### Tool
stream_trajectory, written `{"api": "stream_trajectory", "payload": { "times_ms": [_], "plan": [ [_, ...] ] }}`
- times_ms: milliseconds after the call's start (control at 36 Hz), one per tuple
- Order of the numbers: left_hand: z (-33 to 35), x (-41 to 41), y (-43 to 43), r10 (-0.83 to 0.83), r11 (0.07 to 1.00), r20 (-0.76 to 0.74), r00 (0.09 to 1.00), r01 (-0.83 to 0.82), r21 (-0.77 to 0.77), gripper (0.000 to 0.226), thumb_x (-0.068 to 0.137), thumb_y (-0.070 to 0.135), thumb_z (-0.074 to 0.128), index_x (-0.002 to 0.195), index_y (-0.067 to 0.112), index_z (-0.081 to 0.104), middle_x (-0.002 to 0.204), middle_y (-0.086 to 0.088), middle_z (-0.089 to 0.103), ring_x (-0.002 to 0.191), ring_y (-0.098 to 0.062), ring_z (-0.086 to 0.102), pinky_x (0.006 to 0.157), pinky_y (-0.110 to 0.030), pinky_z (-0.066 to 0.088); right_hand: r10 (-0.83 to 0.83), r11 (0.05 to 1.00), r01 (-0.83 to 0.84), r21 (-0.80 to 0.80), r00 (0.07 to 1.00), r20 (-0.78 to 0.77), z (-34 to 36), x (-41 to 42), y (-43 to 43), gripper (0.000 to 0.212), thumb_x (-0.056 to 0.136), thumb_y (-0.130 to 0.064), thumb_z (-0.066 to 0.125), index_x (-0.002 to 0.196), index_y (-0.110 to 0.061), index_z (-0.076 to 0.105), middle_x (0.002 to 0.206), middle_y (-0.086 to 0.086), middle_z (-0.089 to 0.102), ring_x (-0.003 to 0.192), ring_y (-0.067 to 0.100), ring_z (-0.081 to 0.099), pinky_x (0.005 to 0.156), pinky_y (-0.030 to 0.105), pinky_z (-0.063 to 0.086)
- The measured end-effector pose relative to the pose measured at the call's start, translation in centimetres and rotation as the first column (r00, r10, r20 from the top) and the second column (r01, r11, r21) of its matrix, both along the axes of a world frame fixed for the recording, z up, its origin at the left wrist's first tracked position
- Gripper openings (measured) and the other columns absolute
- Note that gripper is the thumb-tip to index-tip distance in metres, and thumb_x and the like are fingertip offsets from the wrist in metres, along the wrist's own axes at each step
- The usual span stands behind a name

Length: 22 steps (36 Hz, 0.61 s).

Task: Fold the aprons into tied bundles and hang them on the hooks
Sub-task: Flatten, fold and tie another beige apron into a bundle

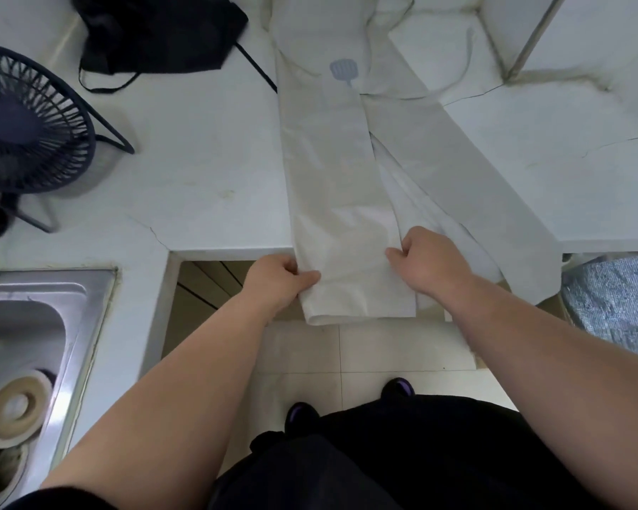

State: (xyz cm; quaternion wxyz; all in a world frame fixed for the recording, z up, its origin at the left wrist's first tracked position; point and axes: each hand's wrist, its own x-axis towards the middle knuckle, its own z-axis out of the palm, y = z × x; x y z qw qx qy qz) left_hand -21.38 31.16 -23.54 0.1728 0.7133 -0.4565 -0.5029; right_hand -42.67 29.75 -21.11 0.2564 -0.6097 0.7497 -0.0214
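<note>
One white counter (pixel 199 160) fills most of the view, cracked in places, with a notch cut in its near edge above the tiled floor (pixel 347 362). Pale apron (pixel 325 178) lies lengthwise on the counter, running away from the person. Its left part is folded into a long narrow strip, its right part splays diagonally toward the right, and its near end hangs over the counter's front edge. Thin ties (pixel 465 68) curl loose at the far end. Steel sink (pixel 23 325) is sunk in the counter at lower left; it holds a cream ring-shaped piece (pixel 15 406), and something dark lies beneath that which I cannot make out. Dark wire-guard fan (pixel 26 119) stands on the counter at far left, its cord trailing toward the sink. Black apron (pixel 155 31) sits bunched at the far left of the counter, well apart from the pale apron, one strap looped beside it. Silvery patterned material (pixel 619 300) shows below the counter edge at right; whether it is a bag, I cannot tell. Both hands are on the pale apron's overhanging end. Left hand (pixel 277 277) pinches the strip's left edge, thumb on top and fingers curled under. Right hand (pixel 428 255) grips the strip's right edge with curled fingers. Small blue-grey spatula print (pixel 341 71) marks the apron near its far end.
</note>
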Motion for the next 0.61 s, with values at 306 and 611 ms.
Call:
{"api": "stream_trajectory", "payload": {
  "times_ms": [306,611],
  "plan": [
    [3.7,0.1,-3.4,-0.005,0.974,0.487,0.873,0.115,-0.195,0.030,0.092,0.028,0.052,0.116,0.010,0.047,0.109,-0.005,0.055,0.091,-0.022,0.050,0.070,-0.033,0.039,-0.066,0.983,0.085,-0.160,0.991,0.120,2.9,-0.4,-2.8,0.031,0.095,-0.034,0.047,0.117,-0.012,0.054,0.111,0.008,0.062,0.101,0.026,0.055,0.076,0.027,0.037],
    [5.3,-4.0,-14.5,-0.173,0.892,0.494,0.852,0.349,-0.288,0.043,0.096,0.036,0.049,0.134,0.017,0.050,0.134,-0.008,0.050,0.118,-0.027,0.051,0.097,-0.034,0.042,-0.038,0.982,0.064,-0.180,0.989,0.143,3.9,-3.0,-11.0,0.037,0.094,-0.029,0.051,0.126,-0.011,0.052,0.120,0.008,0.060,0.114,0.026,0.053,0.091,0.028,0.039]
  ]
}}
